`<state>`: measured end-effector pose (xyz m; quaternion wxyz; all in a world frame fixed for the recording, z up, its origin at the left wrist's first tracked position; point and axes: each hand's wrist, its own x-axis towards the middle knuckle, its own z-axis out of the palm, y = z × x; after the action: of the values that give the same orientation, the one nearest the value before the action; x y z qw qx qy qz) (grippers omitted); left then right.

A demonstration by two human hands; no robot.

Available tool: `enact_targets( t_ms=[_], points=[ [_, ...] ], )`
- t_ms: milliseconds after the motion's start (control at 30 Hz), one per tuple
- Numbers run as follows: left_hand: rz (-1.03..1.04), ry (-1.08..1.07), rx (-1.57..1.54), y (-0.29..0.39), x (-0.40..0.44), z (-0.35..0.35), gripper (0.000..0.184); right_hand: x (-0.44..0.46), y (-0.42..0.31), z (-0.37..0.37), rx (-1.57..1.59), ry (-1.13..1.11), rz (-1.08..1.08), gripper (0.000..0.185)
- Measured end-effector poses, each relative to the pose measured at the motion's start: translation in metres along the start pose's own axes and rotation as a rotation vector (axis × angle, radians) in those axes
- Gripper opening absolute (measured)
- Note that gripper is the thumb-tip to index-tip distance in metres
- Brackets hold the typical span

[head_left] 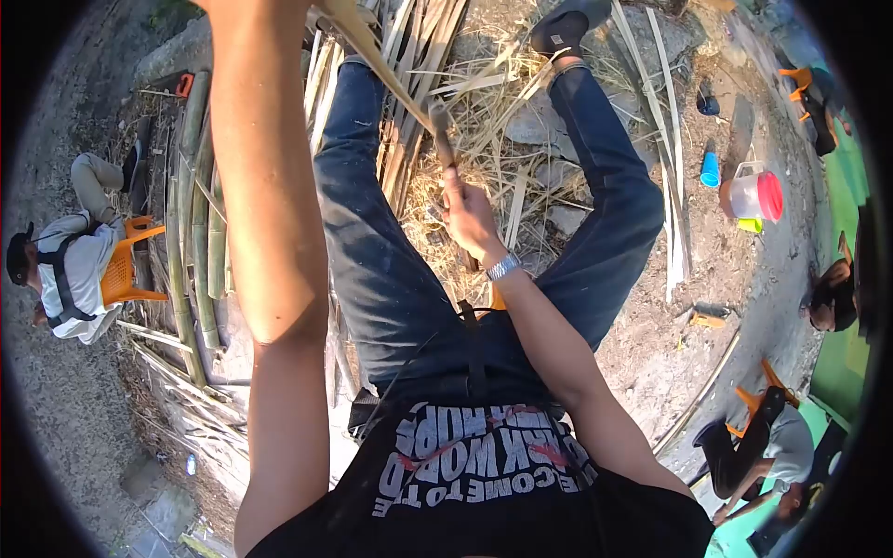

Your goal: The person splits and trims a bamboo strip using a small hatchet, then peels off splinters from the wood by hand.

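My right hand [473,221], with a metal watch on the wrist, is closed round the handle of a knife [446,144] between my knees. Its blade end is blurred and meets the lower end of a pale bamboo strip [391,79]. That strip slants up to the top edge, beside my left hand [256,5]. Only the base of the left hand shows; its fingers are cut off by the frame, so its grip is hidden. Split bamboo strips [423,70] lie in a bundle by my left leg, and shavings [484,121] cover the ground between my feet.
Bamboo poles [191,214] lie to the left, near a person [74,256] on an orange chair [130,265]. Long strips [670,158] lie right of my leg. Beyond them are a blue cup [710,170] and a red-lidded pitcher [752,197]. Other people sit at the far right.
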<state>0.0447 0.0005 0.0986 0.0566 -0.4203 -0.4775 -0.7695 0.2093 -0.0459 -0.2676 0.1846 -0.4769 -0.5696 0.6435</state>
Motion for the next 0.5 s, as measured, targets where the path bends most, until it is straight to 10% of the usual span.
enact_targets(
  t_ms=[33,100,433,500],
  points=[
    [0.0,0.079,0.081,-0.014,0.002,-0.003,0.064,0.012,0.01,-0.008,-0.278,0.035,0.322,0.066],
    [0.014,0.251,0.046,-0.005,0.004,0.016,0.057,0.048,0.094,-0.024,0.323,0.131,0.637,0.067],
    [0.014,0.015,-0.155,-0.076,0.056,-0.06,0.059,-0.008,-0.139,-0.048,0.486,0.067,-0.545,0.059],
    [-0.586,-0.298,-1.225,-0.106,0.082,-0.094,0.062,-0.01,-0.138,-0.053,0.475,0.062,-0.536,0.061]
  ],
)
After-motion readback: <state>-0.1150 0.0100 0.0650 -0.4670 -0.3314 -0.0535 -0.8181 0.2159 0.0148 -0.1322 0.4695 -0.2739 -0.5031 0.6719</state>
